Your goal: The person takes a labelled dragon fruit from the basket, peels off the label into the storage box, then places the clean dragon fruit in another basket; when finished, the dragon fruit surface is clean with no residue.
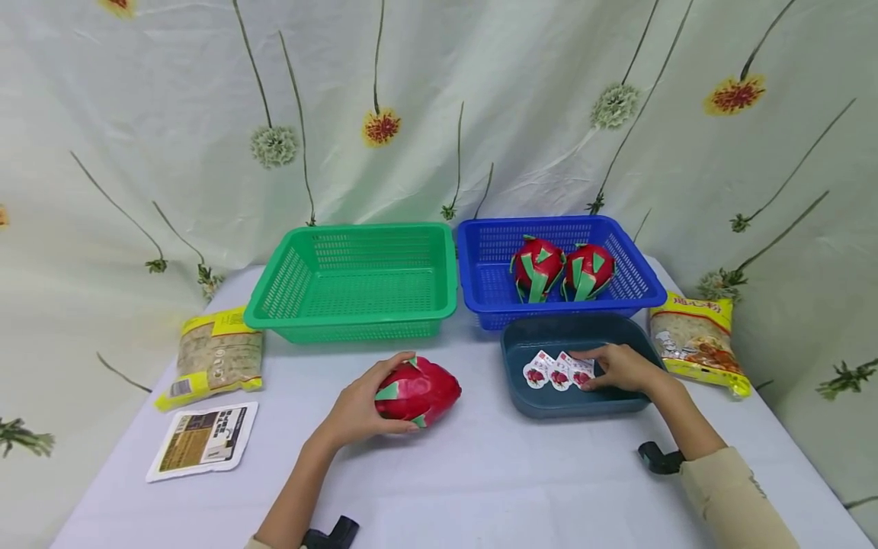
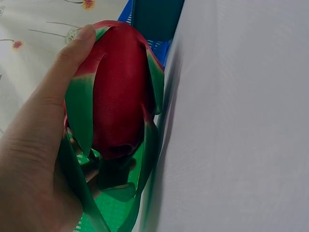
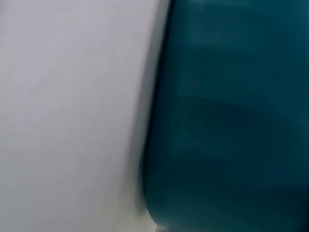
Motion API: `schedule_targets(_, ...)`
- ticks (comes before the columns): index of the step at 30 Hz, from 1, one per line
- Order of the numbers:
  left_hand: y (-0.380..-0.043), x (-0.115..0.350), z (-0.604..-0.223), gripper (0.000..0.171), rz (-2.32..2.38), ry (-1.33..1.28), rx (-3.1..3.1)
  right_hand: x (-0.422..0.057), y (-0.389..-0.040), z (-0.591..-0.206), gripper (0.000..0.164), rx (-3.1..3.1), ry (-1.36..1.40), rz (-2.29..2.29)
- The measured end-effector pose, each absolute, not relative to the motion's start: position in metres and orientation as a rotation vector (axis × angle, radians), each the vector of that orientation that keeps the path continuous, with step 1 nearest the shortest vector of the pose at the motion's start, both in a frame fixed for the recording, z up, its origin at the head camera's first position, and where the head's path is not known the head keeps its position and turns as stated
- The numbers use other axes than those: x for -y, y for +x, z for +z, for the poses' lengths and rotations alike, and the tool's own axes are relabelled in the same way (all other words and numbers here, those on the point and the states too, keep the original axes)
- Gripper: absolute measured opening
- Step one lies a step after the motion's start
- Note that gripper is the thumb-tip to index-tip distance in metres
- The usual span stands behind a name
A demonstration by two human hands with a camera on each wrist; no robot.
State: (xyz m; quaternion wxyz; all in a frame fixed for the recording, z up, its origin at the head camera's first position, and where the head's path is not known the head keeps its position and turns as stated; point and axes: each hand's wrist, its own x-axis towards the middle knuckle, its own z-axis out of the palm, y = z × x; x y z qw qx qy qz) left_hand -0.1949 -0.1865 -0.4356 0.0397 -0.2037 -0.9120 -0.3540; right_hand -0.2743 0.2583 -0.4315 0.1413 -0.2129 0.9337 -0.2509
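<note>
My left hand [image 1: 362,404] grips a red dragon fruit [image 1: 424,390] with green leaf tips, just over the white table. In the left wrist view the thumb lies along the side of the dragon fruit [image 2: 120,92]; the other fingers are mostly hidden behind it. Inside a dark teal tray [image 1: 517,343], my right hand [image 1: 623,367] is at the rightmost of several small labels [image 1: 559,377] printed with dragon fruit pictures. Its thumb and forefinger stand apart at that label's edges. The right wrist view shows the tray's wall [image 3: 227,125], not the fingers.
A green basket [image 1: 350,314] stands behind the left hand. Beside it, a blue basket [image 1: 562,308] holds two dragon fruits [image 1: 538,267]. Yellow food bags [image 1: 219,354] [image 1: 696,343] flank them, and a flat white packet [image 1: 203,441] lies at left. Flowered cloth hangs behind.
</note>
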Motion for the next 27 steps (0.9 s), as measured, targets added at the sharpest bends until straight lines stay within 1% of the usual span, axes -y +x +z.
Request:
schedule_targets(3, -0.196, 0.186, -0.434, 0.095, -1.089, -0.613, 2.800, -0.259, -0.273, -0.431, 0.063, -2.710, -0.641, -0.726)
schedule_targets(6, -0.201, 0.182, -0.427, 0.094, -1.100, -0.646, 2.795, -0.260, -0.271, -0.423, 0.062, -2.731, -0.676, -0.783)
schedule_targets(8, -0.205, 0.175, -0.418, 0.093, -1.100, -0.695, 2.786, -0.261, -0.268, -0.412, 0.057, -2.751, -0.675, -0.862)
schedule_targets(12, -0.219, 0.153, -0.389, 0.094, -1.088, -0.850, 2.727, -0.270, -0.263, -0.383, 0.039, -2.868, -0.606, -1.100)
schedule_targets(14, -0.229, 0.136, -0.371, 0.094, -1.051, -0.928, 2.667, -0.276, -0.264, -0.371, 0.035, -2.989, -0.543, -1.197)
schedule_targets(15, -0.235, 0.126, -0.361, 0.094, -1.036, -0.961, 2.630, -0.280, -0.265, -0.366, 0.036, -3.050, -0.507, -1.231)
schedule_targets(17, -0.250, 0.106, -0.343, 0.094, -1.009, -0.999, 2.559, -0.286, -0.272, -0.362, 0.041, -3.181, -0.385, -1.262)
schedule_targets(21, -0.286, 0.058, -0.320, 0.093, -1.035, -0.988, 2.442, -0.294, -0.289, -0.363, 0.067, -3.280, -0.184, -1.187)
schedule_targets(24, -0.314, 0.024, -0.318, 0.091, -1.055, -0.940, 2.426, -0.296, -0.299, -0.369, 0.087, -3.228, -0.126, -1.088)
schedule_targets(27, -0.338, -0.003, -0.327, 0.091, -1.013, -0.877, 2.468, -0.298, -0.306, -0.377, 0.099, -3.153, -0.110, -0.977)
